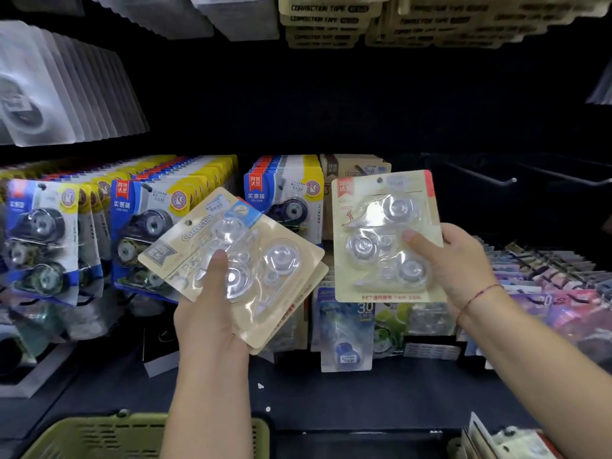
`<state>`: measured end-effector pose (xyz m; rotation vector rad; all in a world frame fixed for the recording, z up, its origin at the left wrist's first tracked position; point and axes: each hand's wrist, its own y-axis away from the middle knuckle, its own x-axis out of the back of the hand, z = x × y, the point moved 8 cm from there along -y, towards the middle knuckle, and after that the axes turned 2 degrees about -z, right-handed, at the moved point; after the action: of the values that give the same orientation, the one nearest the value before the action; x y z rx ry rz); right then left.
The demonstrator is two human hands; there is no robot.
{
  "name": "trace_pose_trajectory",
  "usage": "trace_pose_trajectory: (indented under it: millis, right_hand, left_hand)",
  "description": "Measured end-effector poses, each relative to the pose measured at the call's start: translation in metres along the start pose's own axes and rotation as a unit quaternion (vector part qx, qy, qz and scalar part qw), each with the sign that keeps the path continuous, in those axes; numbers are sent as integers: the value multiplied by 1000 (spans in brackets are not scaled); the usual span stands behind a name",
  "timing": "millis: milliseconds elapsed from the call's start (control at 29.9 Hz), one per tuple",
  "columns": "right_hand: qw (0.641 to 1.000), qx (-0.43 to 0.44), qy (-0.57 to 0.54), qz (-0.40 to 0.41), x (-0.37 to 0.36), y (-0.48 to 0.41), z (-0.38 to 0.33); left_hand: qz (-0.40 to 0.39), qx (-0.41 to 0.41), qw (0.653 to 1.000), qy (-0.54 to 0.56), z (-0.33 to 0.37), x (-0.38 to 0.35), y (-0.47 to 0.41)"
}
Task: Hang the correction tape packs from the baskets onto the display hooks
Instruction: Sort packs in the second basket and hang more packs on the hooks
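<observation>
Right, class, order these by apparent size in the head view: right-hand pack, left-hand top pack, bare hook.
Largest: right-hand pack and left-hand top pack. They look alike, so they are not ranked against each other.
Smallest: bare hook, clearly.

Bare display hooks [513,180] at 3 o'clock offer open passage; hanging blue pack rows [142,220] block 9 o'clock.

Two bare arms show in the lower half of the frame. The left arm [208,409] is at the bottom middle and the right arm [546,376] is at the bottom right. The left hand [205,313] and the right hand [463,260] are bare too. A thin string bracelet [477,296] goes round the right wrist. It is dark red with a bit of purple, like a twisted thread. The thumbnail [410,235] on the right hand is short and plain.
</observation>
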<state>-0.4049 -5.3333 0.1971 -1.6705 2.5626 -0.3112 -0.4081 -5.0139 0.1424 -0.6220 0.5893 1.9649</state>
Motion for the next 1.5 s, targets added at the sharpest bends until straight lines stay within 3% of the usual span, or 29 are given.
trace_pose_trajectory:
  millis: [200,401,735,835,935,1036,1102,1336,1503]
  right_hand:
    - [999,-24,23,6,-11,-7,18]
    - [993,-85,69,39,-31,-74,41]
    - [962,-176,197,75,-48,-140,63]
    - [969,-110,200,94,-46,-111,42]
    - [993,-15,119,-17,-65,-52,21]
    - [980,1,98,-171,-92,17,9]
    - [972,4,104,-211,-100,42,9]
    - [989,-40,0,-141,-78,47,24]
    - [997,-17,-68,-26,-29,29,16]
  left_hand:
    - [-9,7,1000,6,-1,-1,-4]
    - [-22,19,999,14,-3,-4,-4]
    - [-53,53,997,8,-10,-17,-4]
    - [-68,58,996,-9,-11,-19,-1]
    - [-88,52,995,-16,-11,-22,2]
    - [-104,47,993,-23,-14,-29,9]
    - [-114,45,992,-33,-17,-32,14]
    - [-152,80,984,-42,-27,-39,30]
    - [-76,55,993,-70,-22,-19,20]
